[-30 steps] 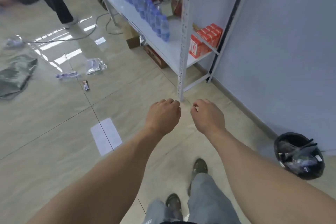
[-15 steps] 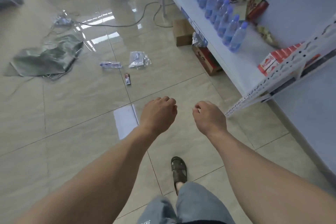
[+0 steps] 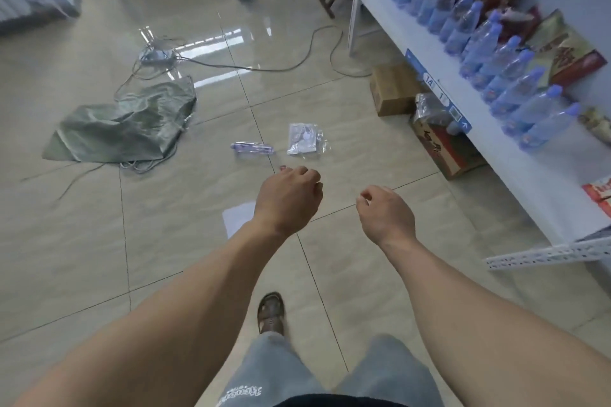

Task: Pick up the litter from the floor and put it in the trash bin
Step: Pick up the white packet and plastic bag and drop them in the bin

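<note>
Well, shelf lbl "14"; btl on floor

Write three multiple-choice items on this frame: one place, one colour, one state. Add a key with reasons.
1. Where does the flattened bottle lie relative to the clear wrapper? A: to its left, apart from it. B: to its right. C: on top of it.
2. What colour is the crumpled sack? A: red. B: grey-green. C: yellow.
3. What are the left hand and right hand doing? A: both hold nothing. B: the left holds the bottle. C: the right holds the wrapper.
Key: A, a gap shows between the bottle and the wrapper on its right. B, the cloth is dull green-grey. A, both litter pieces lie untouched ahead of the hands.
</note>
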